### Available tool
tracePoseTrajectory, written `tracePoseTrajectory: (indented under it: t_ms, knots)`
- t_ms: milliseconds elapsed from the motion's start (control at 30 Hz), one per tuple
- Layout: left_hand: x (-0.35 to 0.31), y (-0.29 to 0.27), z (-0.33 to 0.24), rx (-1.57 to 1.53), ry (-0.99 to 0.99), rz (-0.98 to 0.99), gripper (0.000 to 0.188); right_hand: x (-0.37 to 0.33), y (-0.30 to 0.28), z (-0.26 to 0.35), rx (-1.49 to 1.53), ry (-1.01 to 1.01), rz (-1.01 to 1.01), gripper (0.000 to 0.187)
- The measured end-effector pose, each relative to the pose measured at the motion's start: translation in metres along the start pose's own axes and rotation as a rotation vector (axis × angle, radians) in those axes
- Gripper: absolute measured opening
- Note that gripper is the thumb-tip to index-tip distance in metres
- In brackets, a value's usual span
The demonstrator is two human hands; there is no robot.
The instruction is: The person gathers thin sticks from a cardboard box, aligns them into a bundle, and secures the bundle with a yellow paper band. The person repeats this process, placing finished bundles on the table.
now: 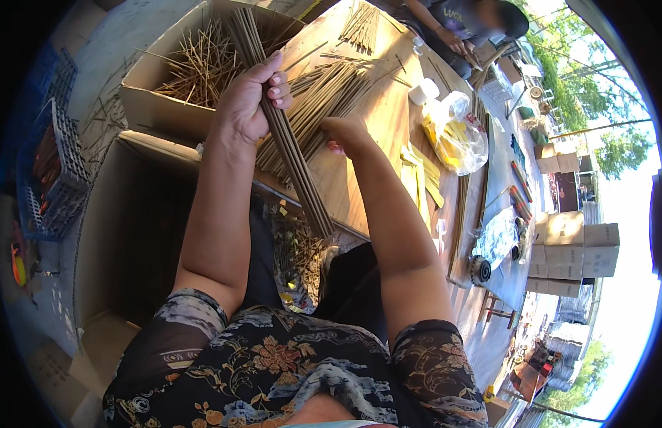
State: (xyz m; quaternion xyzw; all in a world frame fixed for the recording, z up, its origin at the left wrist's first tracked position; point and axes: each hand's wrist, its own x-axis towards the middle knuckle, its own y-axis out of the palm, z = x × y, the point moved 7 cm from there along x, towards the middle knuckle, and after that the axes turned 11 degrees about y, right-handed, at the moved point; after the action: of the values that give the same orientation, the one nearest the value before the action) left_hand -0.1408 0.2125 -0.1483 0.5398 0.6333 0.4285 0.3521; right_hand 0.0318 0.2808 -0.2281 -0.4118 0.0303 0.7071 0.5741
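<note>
My left hand (pixel 254 98) is closed around a bundle of thin brown sticks (pixel 291 157), much like incense sticks. The bundle slants from the upper left down past the table's near edge. Beside it, my right hand (pixel 347 135) is curled over a loose pile of the same sticks (pixel 338 82) on the wooden table (pixel 388 93). Its thumb and fingers are drawn together, and whatever lies between them is hidden.
A cardboard box (pixel 160 118) of loose thin sticks stands left of the table, with another deep box (pixel 131 235) nearer me. Yellow strips (pixel 420 178) and a clear bag of yellow pieces (pixel 455 135) lie to the right. Another person (pixel 459 28) works at the far side.
</note>
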Motion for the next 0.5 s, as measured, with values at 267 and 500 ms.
tracePoseTrajectory:
  t_ms: [267,500]
  knots:
    - [0.002,-0.004,0.003,-0.025,-0.029,-0.006,0.019,-0.008,-0.006,0.002,0.098,-0.061,-0.024,0.023]
    - [0.002,-0.004,0.018,-0.029,-0.121,-0.015,0.019,-0.011,-0.023,-0.008,0.128,-0.098,0.026,0.019]
